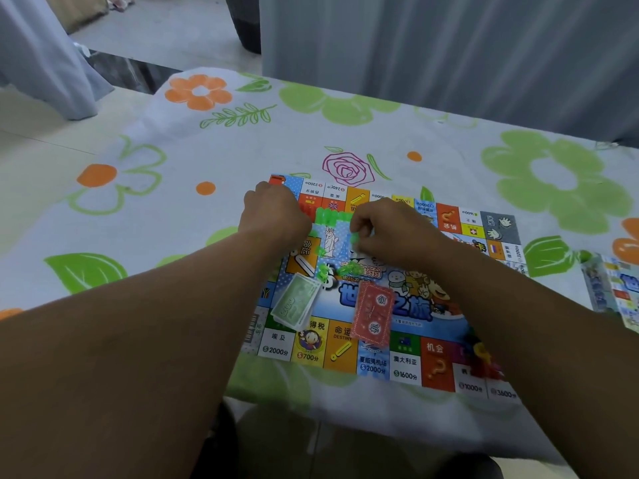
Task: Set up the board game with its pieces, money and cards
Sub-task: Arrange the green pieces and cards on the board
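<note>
A colourful game board (408,361) lies flat on the flowered tablecloth. A row of small green plastic houses (328,216) stands near the board's far left, and more green pieces (325,271) are scattered toward its middle. My left hand (276,216) rests curled at the left end of the row. My right hand (387,229) pinches one green piece (354,238) between thumb and fingers. A stack of green money (297,302) and a red card deck (373,314) lie on the board. Yellow and red pawns (482,354) sit partly hidden by my right forearm.
The game box (615,292) lies at the table's right edge. The flowered tablecloth (173,160) covers the table. Grey curtains (449,53) hang behind the far edge, and the floor drops away on the left.
</note>
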The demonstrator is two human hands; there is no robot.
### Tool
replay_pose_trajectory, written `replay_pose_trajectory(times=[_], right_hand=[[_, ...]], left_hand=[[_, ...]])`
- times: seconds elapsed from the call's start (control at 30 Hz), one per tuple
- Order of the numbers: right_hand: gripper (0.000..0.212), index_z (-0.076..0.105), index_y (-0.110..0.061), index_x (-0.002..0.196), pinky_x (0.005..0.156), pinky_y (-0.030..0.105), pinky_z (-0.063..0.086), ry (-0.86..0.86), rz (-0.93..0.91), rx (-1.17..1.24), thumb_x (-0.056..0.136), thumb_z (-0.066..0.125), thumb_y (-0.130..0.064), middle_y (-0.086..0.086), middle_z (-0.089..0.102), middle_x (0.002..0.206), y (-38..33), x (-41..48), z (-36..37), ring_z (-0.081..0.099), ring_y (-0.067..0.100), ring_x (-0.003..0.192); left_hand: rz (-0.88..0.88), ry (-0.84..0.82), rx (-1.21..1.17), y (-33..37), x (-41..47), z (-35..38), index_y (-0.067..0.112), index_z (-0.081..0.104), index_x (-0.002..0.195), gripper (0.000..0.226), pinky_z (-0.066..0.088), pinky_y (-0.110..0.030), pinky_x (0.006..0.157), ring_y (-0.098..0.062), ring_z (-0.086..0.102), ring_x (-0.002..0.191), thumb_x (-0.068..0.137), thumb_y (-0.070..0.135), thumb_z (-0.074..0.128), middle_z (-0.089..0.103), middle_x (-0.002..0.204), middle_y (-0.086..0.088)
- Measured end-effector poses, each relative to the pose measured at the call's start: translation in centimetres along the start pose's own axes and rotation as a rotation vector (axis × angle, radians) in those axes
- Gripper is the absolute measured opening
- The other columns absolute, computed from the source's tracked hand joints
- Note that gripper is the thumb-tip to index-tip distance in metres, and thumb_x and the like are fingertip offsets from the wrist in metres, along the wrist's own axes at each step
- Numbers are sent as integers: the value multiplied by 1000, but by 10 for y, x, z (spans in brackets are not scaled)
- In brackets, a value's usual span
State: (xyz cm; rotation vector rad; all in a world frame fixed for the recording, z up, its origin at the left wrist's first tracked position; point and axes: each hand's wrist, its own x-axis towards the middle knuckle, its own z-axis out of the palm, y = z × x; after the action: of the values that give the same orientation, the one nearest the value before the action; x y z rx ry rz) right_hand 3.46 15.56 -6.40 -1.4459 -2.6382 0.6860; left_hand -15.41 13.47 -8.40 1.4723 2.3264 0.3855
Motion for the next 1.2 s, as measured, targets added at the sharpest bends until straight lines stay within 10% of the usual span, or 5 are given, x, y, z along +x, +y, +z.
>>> replay_pose_trajectory(times=[1.2], right_hand=[[16,63,-10,104,79,44,52,260,89,-7,92,55,-6,11,67,102,-13,18,28,59,34,90]], left_hand=[[8,-11,-26,0,-4,-5,7,59,119,34,44,-37,85,-31,45,118,89,24,61,46,118,-12]])
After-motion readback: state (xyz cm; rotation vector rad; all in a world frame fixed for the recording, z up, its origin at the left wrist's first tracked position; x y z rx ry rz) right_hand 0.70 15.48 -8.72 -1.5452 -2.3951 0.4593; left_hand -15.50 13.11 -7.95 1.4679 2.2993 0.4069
